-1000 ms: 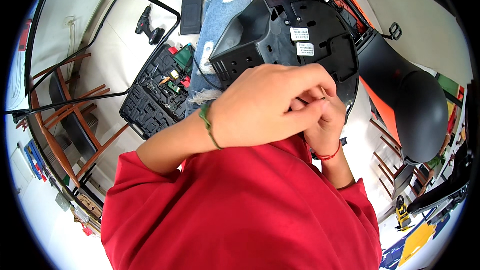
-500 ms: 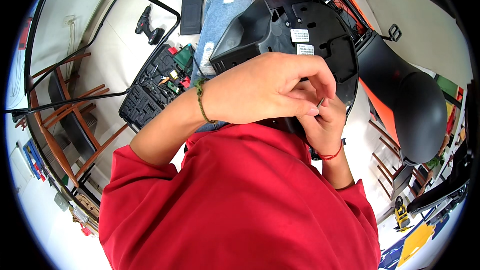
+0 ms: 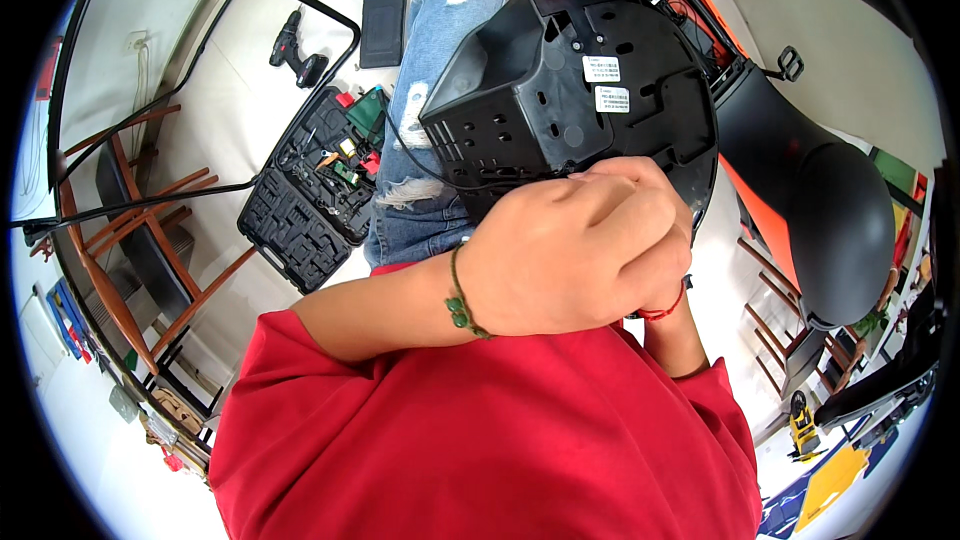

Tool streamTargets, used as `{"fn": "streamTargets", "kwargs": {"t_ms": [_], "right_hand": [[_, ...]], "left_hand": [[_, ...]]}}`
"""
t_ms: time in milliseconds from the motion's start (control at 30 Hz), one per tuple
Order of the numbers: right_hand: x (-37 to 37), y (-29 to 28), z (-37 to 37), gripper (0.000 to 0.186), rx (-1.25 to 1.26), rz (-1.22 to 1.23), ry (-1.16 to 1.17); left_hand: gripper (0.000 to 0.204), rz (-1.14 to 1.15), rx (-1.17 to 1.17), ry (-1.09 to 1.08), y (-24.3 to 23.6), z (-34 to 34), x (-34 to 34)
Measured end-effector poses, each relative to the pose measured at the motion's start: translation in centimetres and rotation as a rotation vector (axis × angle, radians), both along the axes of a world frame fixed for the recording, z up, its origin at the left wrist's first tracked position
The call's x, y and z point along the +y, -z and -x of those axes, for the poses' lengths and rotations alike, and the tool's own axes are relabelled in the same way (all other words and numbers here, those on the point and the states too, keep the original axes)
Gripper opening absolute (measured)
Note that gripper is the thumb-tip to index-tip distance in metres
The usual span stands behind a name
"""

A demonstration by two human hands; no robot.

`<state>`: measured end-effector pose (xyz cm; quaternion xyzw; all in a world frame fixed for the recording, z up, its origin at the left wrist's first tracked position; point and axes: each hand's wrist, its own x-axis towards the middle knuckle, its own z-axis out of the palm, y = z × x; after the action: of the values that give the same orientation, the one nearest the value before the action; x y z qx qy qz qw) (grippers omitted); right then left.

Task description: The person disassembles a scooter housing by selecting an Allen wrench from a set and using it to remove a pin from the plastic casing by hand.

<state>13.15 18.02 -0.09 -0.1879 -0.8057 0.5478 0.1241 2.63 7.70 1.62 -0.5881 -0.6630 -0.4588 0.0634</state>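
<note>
Farthest left of the black plastic housing (image 3: 560,105), a cordless drill (image 3: 297,52) lies on the floor, with an opened tool case (image 3: 300,212) nearer to it. A black cable (image 3: 440,180) curves to the housing's near edge and ends out of sight by the hands; keeping that run slack and off the fingers would probably help. The housing sits by the denim-clad leg (image 3: 385,240), so bracing it there seems wise. On its upper face are two white labels (image 3: 601,69), one below the other, in small dark print. At its near edge the left hand (image 3: 575,245) bends over the right hand (image 3: 668,290); both sets of fingertips are hidden, so I cannot tell what either grasps. Lowering the left wrist should clear the view. Right of the housing stands a black saddle (image 3: 840,220).
</note>
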Motion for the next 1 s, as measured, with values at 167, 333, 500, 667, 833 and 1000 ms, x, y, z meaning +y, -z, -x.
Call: {"fn": "streamTargets", "kwargs": {"t_ms": [167, 333, 500, 667, 833, 1000], "right_hand": [[-0.4, 0.8, -0.1, 0.019, 0.125, -0.035, 0.043], [-0.1, 1.3, -0.9, 0.02, 0.2, -0.178, 0.039], [-0.1, 1.6, -0.7, 0.018, 0.185, -0.153, 0.044], [-0.1, 0.6, -0.4, 0.025, 0.109, -0.154, 0.037], [0.3, -1.9, -1.5, 0.026, 0.099, -0.06, 0.148], [0.5, -4.3, -0.9, 0.028, 0.038, -0.145, 0.059]], "left_hand": [[0.025, 0.006, 0.143, -0.081, 0.6, -0.5, -0.4], [0.029, 0.123, -0.192, 0.028, 0.2, 0.2, -0.7], [0.024, 0.244, -0.37, 0.193, 0.2, 1.8, -1.3], [0.022, 0.231, -0.296, 0.208, 0.9, 2.8, -1.3], [0.021, 0.24, -0.35, 0.173, 0.7, 3.3, -1.5], [0.019, 0.283, -0.271, 0.15, 1.5, 3.1, -1.5]]}}
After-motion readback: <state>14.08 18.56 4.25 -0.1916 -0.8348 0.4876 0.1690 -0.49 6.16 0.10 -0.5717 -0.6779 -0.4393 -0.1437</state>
